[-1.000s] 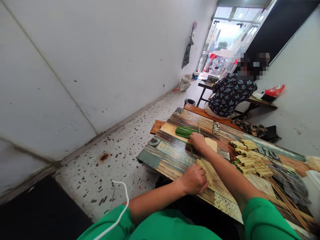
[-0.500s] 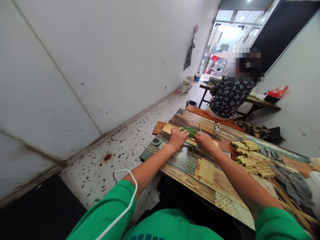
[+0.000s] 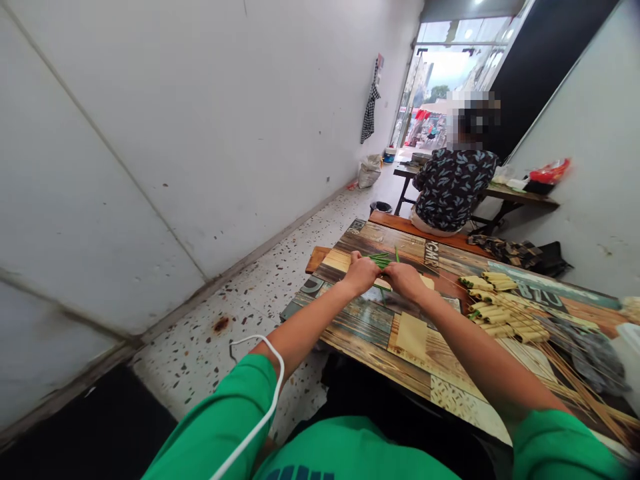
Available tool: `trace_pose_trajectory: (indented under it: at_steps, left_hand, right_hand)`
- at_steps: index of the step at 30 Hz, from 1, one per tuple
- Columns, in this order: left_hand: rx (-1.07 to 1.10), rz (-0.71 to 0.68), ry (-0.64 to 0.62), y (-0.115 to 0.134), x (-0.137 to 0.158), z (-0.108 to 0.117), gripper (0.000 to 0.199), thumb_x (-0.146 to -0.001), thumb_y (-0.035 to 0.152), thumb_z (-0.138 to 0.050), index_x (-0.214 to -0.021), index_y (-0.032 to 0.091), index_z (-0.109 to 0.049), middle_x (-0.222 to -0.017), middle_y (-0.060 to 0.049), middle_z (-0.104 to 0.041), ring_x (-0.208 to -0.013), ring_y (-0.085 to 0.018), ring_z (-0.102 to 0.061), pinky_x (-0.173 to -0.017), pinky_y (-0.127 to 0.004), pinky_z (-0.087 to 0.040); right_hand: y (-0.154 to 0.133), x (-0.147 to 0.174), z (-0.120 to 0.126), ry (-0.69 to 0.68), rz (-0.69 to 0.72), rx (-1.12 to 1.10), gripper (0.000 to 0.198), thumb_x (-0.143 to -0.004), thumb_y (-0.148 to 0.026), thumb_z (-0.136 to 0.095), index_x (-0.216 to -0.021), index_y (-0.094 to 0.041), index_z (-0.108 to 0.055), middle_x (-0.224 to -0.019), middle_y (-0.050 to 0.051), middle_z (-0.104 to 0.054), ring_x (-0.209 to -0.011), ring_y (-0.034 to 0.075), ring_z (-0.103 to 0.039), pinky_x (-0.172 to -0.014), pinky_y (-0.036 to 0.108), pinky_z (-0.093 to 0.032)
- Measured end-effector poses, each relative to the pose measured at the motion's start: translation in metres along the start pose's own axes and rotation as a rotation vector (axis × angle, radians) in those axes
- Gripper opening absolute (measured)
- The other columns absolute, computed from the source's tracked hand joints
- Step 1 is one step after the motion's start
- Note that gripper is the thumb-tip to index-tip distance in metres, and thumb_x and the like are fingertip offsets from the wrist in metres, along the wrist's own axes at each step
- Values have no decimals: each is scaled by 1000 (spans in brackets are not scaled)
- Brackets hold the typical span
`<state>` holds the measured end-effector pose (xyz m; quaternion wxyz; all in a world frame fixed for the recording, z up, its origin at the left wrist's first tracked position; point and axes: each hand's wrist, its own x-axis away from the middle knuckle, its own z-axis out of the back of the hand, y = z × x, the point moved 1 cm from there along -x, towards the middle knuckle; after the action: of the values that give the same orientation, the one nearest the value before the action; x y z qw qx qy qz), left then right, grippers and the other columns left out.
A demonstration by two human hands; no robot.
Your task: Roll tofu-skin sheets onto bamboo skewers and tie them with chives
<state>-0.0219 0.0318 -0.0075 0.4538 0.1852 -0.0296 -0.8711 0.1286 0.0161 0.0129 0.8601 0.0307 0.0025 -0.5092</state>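
Observation:
Both hands meet over a small bundle of chives (image 3: 379,259) at the far side of the wooden table. My left hand (image 3: 362,272) has its fingers closed on the bundle's near left side. Close against it, my right hand (image 3: 404,281) is closed on the bundle's right end. A pale sheet (image 3: 426,283) shows partly under and beside my right hand. One stalk stands up behind the hands, and another pokes out below. The fingertips are largely hidden. Nearer my body lies a flat yellowish square sheet (image 3: 412,337).
Skewered yellow rolls with green filling (image 3: 493,313) are piled to the right. Loose bamboo skewers (image 3: 583,383) and a grey plastic bag (image 3: 595,357) lie beyond them. A person in a leaf-patterned shirt (image 3: 453,190) sits on an orange bench (image 3: 393,221) ahead.
My hands have drawn closer together over the chives, and the right hand has shifted slightly left. The camera view has turned a little.

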Motion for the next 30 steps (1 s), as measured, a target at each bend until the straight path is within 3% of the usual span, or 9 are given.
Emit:
trace_pose_trajectory:
  at_steps: [4, 9, 12, 15, 20, 23, 26, 30]
  left_hand:
    - [33, -50, -52, 2, 2, 11, 23, -93, 27, -52, -89, 25, -75, -87, -5, -75, -84, -18, -60, -85, -39, -22]
    - [168, -85, -81, 6, 6, 9, 30, -96, 23, -44, -93, 19, -73, -93, -6, -75, -87, -18, -62, -85, -34, -31]
    - [395, -49, -52, 15, 10, -5, 29, -95, 22, -43, -95, 16, -72, -92, -5, -74, -85, -17, -63, -77, -26, -39]
    - [576, -53, 20, 28, 15, -22, 31, -95, 21, -40, -95, 15, -71, -90, -4, -73, -83, -16, -63, -75, -23, -43]
    - [644, -48, 47, 47, 20, -39, 27, -91, 18, -46, -93, 17, -73, -82, -3, -71, -79, -15, -62, -76, -23, -46]
    - [848, -34, -62, 51, 23, -45, 24, -89, 25, -55, -93, 16, -76, -79, -4, -71, -75, -15, -62, -74, -24, -48]
    - [1109, 54, -213, 54, 31, -52, 29, -84, 33, -65, -100, 12, -76, -79, -5, -73, -66, -12, -62, -68, -24, -50]
    - [1062, 114, -217, 61, 46, -62, 27, -78, 27, -72, -100, 12, -77, -71, -5, -74, -59, -12, -62, -61, -23, -50]
  right_hand:
    - [6, 5, 5, 30, -11, -202, 23, -87, -20, -54, -89, -15, -76, -87, 10, -74, -78, 18, -65, -71, 26, -45]
    - [18, 21, -1, 10, -195, -1004, 22, -80, -34, -67, -70, -15, -71, -56, 1, -66, -49, 11, -59, -52, 22, -49]
    - [17, 30, -8, 47, -342, -1400, 24, -66, -34, -83, -70, -15, -69, -56, 1, -67, -50, 12, -62, -52, 24, -56]
    - [13, 42, -13, 107, -467, -1624, 26, -59, -27, -89, -68, -14, -68, -58, 3, -69, -54, 13, -65, -55, 22, -59]
    - [13, 65, -23, 151, -576, -1800, 26, -63, -27, -88, -64, -15, -65, -60, 4, -70, -52, 13, -66, -54, 21, -60]
    - [17, 85, -34, 141, -572, -1867, 30, -61, -29, -89, -61, -16, -62, -61, 5, -71, -54, 14, -68, -58, 22, -61]
    - [19, 112, -46, 147, -526, -1898, 37, -50, -31, -94, -64, -16, -62, -66, 4, -73, -61, 16, -71, -65, 25, -62]
    - [16, 146, -61, 129, -503, -1770, 42, -49, -41, -93, -69, -16, -66, -65, 4, -73, -60, 16, -70, -64, 28, -61]
